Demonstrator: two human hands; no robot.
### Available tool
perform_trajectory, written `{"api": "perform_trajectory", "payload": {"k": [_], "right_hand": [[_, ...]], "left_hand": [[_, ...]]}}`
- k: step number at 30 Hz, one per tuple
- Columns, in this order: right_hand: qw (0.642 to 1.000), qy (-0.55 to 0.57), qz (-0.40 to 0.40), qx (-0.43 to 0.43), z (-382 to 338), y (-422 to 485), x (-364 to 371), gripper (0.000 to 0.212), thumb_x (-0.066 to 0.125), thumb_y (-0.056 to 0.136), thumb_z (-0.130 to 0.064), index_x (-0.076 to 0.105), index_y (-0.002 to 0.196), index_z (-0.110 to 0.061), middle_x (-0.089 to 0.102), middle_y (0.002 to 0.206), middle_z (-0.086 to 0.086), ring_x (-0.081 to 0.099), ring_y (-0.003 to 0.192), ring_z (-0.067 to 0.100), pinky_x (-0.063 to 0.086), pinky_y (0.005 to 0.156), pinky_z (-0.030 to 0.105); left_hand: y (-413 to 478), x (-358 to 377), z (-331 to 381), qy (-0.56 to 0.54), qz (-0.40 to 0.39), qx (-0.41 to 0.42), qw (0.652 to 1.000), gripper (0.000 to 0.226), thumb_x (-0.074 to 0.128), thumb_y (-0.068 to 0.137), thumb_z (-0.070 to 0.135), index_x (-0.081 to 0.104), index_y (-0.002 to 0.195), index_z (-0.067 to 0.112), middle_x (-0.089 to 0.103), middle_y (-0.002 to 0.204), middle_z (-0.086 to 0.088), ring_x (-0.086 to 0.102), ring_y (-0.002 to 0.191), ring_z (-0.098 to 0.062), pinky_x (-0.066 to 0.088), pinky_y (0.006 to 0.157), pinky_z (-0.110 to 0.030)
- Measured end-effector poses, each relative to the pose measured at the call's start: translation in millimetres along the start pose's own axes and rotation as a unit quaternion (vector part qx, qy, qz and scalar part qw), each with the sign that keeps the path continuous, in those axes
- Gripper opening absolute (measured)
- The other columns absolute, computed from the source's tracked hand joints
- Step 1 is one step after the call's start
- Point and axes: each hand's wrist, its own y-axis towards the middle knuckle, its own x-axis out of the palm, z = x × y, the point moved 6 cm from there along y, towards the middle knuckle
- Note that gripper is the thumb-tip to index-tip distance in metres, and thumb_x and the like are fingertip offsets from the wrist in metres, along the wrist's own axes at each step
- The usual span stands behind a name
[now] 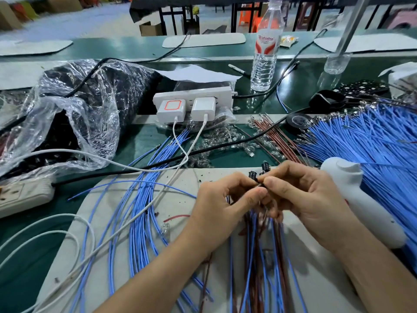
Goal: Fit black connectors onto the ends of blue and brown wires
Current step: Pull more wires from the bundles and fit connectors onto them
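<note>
Between left hand [222,206] and right hand [309,197], black connector [252,176]

The light is bright and even, from above. Soft shadows lie on the pale mat [198,177] under the left hand [216,206] and right hand [302,195]. White shiny spots sit on the plastic bag [74,114] by the table's [135,141] left edge. The black connector [252,176] that the hands pinch looks sharp. The room past the far edge is blurry, and lines bend near the picture's sides.
</note>
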Motion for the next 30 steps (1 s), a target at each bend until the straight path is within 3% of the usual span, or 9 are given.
{"api": "perform_trajectory", "payload": {"k": [3, 5, 9, 11, 13, 18, 23, 26, 30], "right_hand": [[0.993, -0.009, 0.083, -0.078, -16, -1, -17, 0.006, 0.066, 0.076, -0.014, 0.064, 0.074, -0.009, 0.059, 0.056, 0.009, 0.049, 0.039, 0.018, 0.041, 0.039, 0.020], [0.988, -0.004, 0.109, -0.107, -22, -1, -26, 0.020, 0.060, 0.085, 0.000, 0.064, 0.074, -0.017, 0.059, 0.056, 0.007, 0.046, 0.039, 0.017, 0.039, 0.040, 0.019], [0.991, 0.001, 0.064, -0.121, -23, -4, -11, 0.014, 0.060, 0.081, -0.008, 0.067, 0.076, -0.020, 0.060, 0.058, 0.007, 0.051, 0.042, 0.018, 0.042, 0.043, 0.020], [0.989, -0.029, 0.064, -0.127, -21, -5, -6, 0.015, 0.063, 0.084, -0.003, 0.067, 0.078, -0.017, 0.062, 0.060, 0.006, 0.055, 0.045, 0.017, 0.046, 0.046, 0.022], [0.984, -0.100, 0.074, -0.127, -17, -5, -5, 0.020, 0.064, 0.084, 0.004, 0.066, 0.082, -0.016, 0.062, 0.062, 0.004, 0.058, 0.050, 0.014, 0.048, 0.051, 0.022], [0.971, -0.204, 0.044, -0.113, -1, -6, 14, 0.014, 0.079, 0.074, -0.023, 0.067, 0.081, -0.025, 0.065, 0.069, 0.004, 0.060, 0.062, 0.016, 0.051, 0.062, 0.028], [0.944, -0.276, 0.079, -0.166, -1, -7, 14, 0.012, 0.067, 0.076, -0.024, 0.066, 0.085, -0.030, 0.068, 0.075, 0.003, 0.064, 0.073, 0.024, 0.052, 0.069, 0.046], [0.938, -0.272, 0.094, -0.193, -2, -10, 15, 0.014, 0.065, 0.078, -0.032, 0.069, 0.091, -0.030, 0.068, 0.079, -0.001, 0.065, 0.073, 0.019, 0.053, 0.067, 0.044], [0.942, -0.244, 0.121, -0.195, 0, -12, 12, 0.017, 0.067, 0.077, -0.023, 0.068, 0.092, -0.030, 0.069, 0.079, -0.003, 0.064, 0.069, 0.015, 0.054, 0.065, 0.042]], "left_hand": [[1, -1, 3, -0.019, 0.002, 0.002, 1.000, 0.008, 0.062, 0.085, 0.018, 0.060, 0.089, 0.024, 0.067, 0.073, 0.010, 0.064, 0.071, -0.003, 0.048, 0.071, -0.016], [1, -1, 3, -0.042, -0.005, 0.014, 0.999, 0.012, 0.056, 0.090, 0.007, 0.056, 0.098, 0.017, 0.069, 0.087, 0.005, 0.067, 0.088, -0.007, 0.048, 0.082, -0.018], [2, 0, 5, -0.059, -0.006, 0.043, 0.997, 0.023, 0.049, 0.092, -0.004, 0.051, 0.105, 0.015, 0.069, 0.108, 0.007, 0.062, 0.113, -0.012, 0.045, 0.096, -0.023], [2, -1, 6, -0.058, 0.000, 0.053, 0.997, 0.026, 0.050, 0.091, -0.003, 0.052, 0.105, 0.019, 0.067, 0.109, 0.016, 0.060, 0.116, -0.011, 0.045, 0.096, -0.023], [2, -4, 6, -0.051, 0.012, 0.062, 0.997, 0.025, 0.054, 0.091, 0.000, 0.055, 0.104, 0.021, 0.066, 0.118, 0.010, 0.059, 0.118, -0.013, 0.046, 0.094, -0.025], [2, -8, 12, -0.026, 0.032, 0.092, 0.995, 0.021, 0.062, 0.087, 0.017, 0.062, 0.106, 0.026, 0.053, 0.130, 0.001, 0.055, 0.117, -0.021, 0.046, 0.087, -0.026], [0, -4, 10, -0.032, 0.031, 0.088, 0.995, 0.023, 0.066, 0.086, 0.011, 0.065, 0.105, 0.023, 0.053, 0.121, 0.000, 0.055, 0.113, -0.021, 0.046, 0.085, -0.027], [1, -4, 8, -0.046, 0.044, 0.077, 0.995, 0.024, 0.066, 0.085, 0.006, 0.067, 0.103, 0.020, 0.054, 0.106, 0.002, 0.057, 0.098, -0.014, 0.045, 0.077, -0.025], [-1, -5, 8, -0.047, 0.049, 0.079, 0.995, 0.021, 0.065, 0.086, 0.010, 0.068, 0.105, 0.019, 0.054, 0.099, 0.005, 0.057, 0.088, -0.012, 0.046, 0.074, -0.023]]}}
